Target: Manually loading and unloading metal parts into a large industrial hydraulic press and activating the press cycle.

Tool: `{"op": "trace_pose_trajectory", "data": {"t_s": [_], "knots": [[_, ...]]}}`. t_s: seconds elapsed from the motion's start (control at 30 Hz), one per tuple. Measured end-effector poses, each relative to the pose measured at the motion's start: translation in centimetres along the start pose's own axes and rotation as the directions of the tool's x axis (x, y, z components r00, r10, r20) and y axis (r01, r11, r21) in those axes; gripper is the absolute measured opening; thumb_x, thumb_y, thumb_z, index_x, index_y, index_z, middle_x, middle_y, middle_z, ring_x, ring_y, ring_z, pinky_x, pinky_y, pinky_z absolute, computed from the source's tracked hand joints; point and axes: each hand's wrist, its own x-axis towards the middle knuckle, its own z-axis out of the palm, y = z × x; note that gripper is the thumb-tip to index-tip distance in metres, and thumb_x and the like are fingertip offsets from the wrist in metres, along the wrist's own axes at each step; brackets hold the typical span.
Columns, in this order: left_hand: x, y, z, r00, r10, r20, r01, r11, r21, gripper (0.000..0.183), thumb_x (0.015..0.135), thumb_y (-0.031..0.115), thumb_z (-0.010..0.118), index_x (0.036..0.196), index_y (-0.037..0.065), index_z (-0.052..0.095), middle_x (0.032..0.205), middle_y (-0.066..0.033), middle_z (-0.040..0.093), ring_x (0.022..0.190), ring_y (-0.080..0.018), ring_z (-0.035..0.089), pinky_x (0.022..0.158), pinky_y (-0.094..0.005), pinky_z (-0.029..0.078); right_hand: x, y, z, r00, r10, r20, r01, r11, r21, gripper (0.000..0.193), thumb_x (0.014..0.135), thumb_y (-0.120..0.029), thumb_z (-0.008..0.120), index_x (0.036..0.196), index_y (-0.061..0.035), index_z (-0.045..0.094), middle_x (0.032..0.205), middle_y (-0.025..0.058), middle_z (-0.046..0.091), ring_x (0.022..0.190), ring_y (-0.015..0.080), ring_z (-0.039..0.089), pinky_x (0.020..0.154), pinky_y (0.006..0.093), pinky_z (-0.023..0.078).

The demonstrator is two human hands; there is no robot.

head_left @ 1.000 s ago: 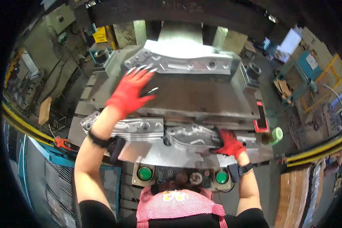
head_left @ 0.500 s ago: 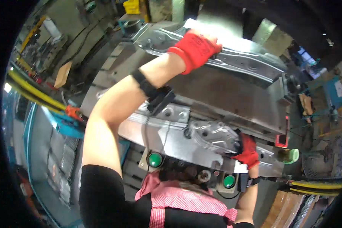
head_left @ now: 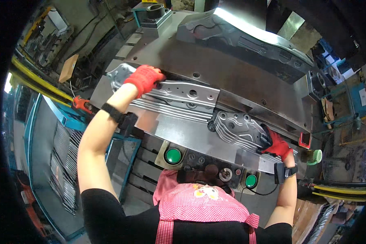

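Note:
My left hand [head_left: 145,80], in a red glove, is closed over the upper edge of a grey stamped metal part [head_left: 179,90] with holes. This part rests on or just above a stack of similar long parts [head_left: 171,110], at an angle to it. My right hand [head_left: 277,144], also red-gloved, closes on the right end of a second stack of stamped metal parts [head_left: 236,129]. Its fingertips are partly hidden by shadow. Both stacks lie on a bright metal ledge [head_left: 179,130] in front of the press bed. Beyond stands a dark shaped die [head_left: 248,44].
Two green push buttons [head_left: 173,155] [head_left: 251,180] face me below the ledge. A blue-framed bin [head_left: 32,142] with metal parts stands at left. Yellow bars [head_left: 42,87] flank the press. A green-white cup [head_left: 314,157] and a fan [head_left: 347,154] are at right.
My left hand has come back from the die to the left stack. The long part seen on the die is no longer there. My right hand stays at the right stack.

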Motion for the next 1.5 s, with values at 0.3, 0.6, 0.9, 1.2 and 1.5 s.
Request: {"op": "trace_pose_trajectory", "data": {"t_s": [0.3,0.6,0.9,1.2,1.5], "knots": [[-0.9,0.8,2.1,0.981,0.006,-0.196,-0.021,0.997,-0.076,0.045,0.073,0.011,0.062,0.118,0.01,0.054,0.116,-0.011,0.055,0.111,-0.03,0.048,0.097,-0.0402,0.035,-0.8,-0.1,1.1,0.983,-0.077,-0.167,0.094,0.991,0.094,0.119,0.049,-0.038,0.084,0.142,-0.0015,0.02,0.142,0.0222,0.029,0.133,0.0342,0.026,0.109,0.0388,0.022],[-1.3,-0.3,2.4,0.999,-0.013,-0.04,0.012,0.999,-0.034,0.042,0.079,0.015,0.057,0.121,0.014,0.054,0.118,-0.0078,0.056,0.113,-0.0265,0.049,0.099,-0.0372,0.033,-1.0,-0.9,1.3,0.988,0.023,-0.155,-0.014,0.998,0.061,0.118,0.047,-0.037,0.084,0.142,-0.0027,0.021,0.14,0.0215,0.032,0.132,0.0333,0.028,0.109,0.0393,0.022],[0.6,2.0,5.1,0.994,-0.104,-0.018,0.1,0.983,-0.154,0.052,0.081,0.045,0.053,0.116,0.007,0.056,0.112,-0.0151,0.059,0.109,-0.0317,0.051,0.098,-0.0406,0.035,-0.8,-0.3,1.8,0.967,-0.098,-0.233,0.119,0.99,0.075,0.113,0.046,-0.033,0.084,0.14,-0.0041,0.027,0.14,0.018,0.035,0.128,0.0325,0.034,0.107,0.0396,0.025],[0.0,2.2,5.3,0.988,-0.149,-0.036,0.133,0.953,-0.272,0.043,0.077,0.038,0.061,0.111,0.01,0.061,0.108,-0.0159,0.06,0.108,-0.0353,0.05,0.097,-0.0411,0.034,-0.8,-3.1,-1.3,0.999,0.039,0.008,-0.04,0.994,0.1,0.115,0.051,-0.038,0.083,0.141,-0.0029,0.022,0.142,0.0196,0.03,0.133,0.033,0.026,0.109,0.038,0.022],[-0.1,1.7,6.9,0.98,-0.12,-0.161,0.063,0.945,-0.321,0.034,0.073,0.036,0.065,0.095,0.011,0.066,0.091,-0.0101,0.064,0.099,-0.0303,0.055,0.096,-0.0434,0.033,-1.2,-1.2,1.0,0.981,-0.028,-0.189,0.039,0.998,0.053,0.115,0.05,-0.041,0.083,0.142,-0.009,0.022,0.137,0.0204,0.036,0.13,0.0354,0.03,0.108,0.0444,0.022]]}}
